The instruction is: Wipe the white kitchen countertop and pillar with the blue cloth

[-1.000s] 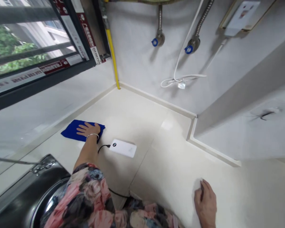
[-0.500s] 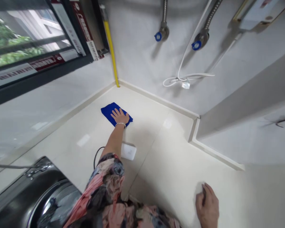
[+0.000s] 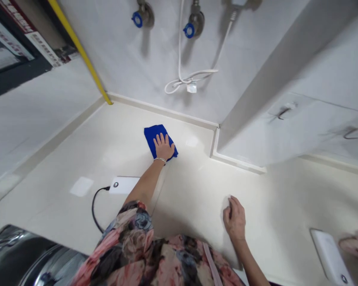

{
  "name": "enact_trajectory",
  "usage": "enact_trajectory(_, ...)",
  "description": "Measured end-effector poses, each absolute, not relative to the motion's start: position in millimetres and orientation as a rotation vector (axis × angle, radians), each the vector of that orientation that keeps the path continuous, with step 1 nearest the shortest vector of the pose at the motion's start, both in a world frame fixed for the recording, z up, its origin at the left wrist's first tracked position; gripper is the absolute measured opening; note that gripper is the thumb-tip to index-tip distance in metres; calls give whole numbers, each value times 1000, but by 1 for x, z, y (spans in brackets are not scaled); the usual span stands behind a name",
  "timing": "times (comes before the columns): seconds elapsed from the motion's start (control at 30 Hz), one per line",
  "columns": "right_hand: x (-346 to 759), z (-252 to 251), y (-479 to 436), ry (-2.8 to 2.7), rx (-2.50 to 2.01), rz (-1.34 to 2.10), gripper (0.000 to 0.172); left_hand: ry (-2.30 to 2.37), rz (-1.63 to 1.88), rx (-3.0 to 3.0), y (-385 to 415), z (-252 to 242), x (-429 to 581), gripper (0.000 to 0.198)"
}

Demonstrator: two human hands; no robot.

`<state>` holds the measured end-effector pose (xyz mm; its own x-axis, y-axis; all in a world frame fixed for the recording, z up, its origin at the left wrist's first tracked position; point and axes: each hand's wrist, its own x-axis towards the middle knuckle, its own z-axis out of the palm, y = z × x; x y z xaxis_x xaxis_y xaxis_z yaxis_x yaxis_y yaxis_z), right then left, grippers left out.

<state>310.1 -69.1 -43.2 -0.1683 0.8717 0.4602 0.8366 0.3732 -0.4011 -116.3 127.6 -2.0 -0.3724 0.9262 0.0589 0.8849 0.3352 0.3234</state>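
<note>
Item: blue cloth [image 3: 150,137], lying on the tabletop [image 3: 191,194], near the back wall [image 3: 122,55]. Long axis: I read it as diagonal, far left to near right. Left hand [image 3: 164,149]: palm down on the cloth, grip open, fingers spread and pointing away from me, which I judge spreads pressure and keeps the fabric flat. Right hand [image 3: 235,218]: loosely curled, apparently resting on the tabletop for support; I cannot tell whether it encloses anything.
</note>
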Motion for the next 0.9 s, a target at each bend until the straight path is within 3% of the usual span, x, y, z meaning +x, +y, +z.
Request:
enact_trajectory(0.47,304,-54,-58,-1916,-1430,140,44,1869,349,2290,61,0,61,74)
enact_trajectory(0.9,307,-54,-60,-1668,-1462,122,53,1399,333,2609,-15,-6,117,73)
